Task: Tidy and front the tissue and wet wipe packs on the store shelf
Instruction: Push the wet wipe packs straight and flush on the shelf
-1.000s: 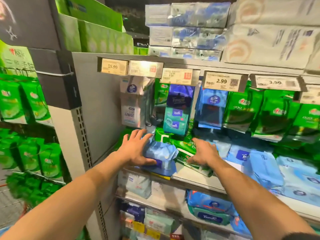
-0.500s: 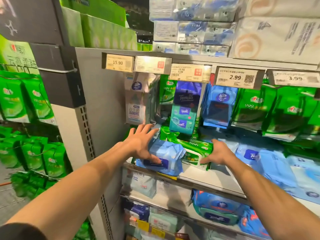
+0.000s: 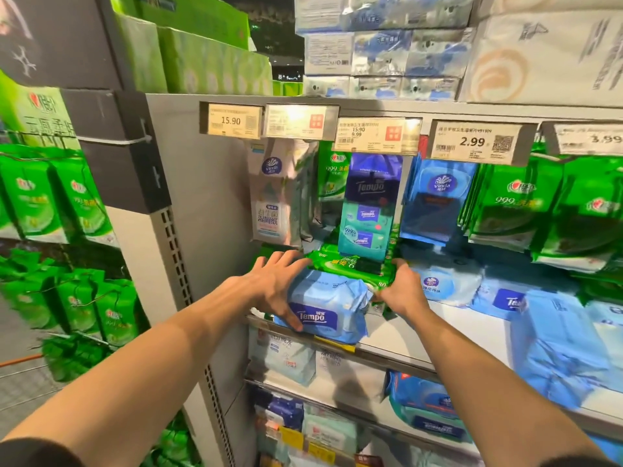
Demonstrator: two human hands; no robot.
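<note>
Fronting the blue Tempo pack [image 3: 325, 306] under the spread-fingered left hand [image 3: 274, 284], the right hand [image 3: 403, 291] (fingers curled) grips the green pack [image 3: 350, 269], needing squaring next.

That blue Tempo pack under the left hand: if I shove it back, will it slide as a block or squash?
Likely squash a bit: the Tempo pack is a soft film pouch, its right end already crumpled. The glossy film should slide easily on the smooth shelf. The left hand lies flat across it, so it may bulge rather than tip.
</note>
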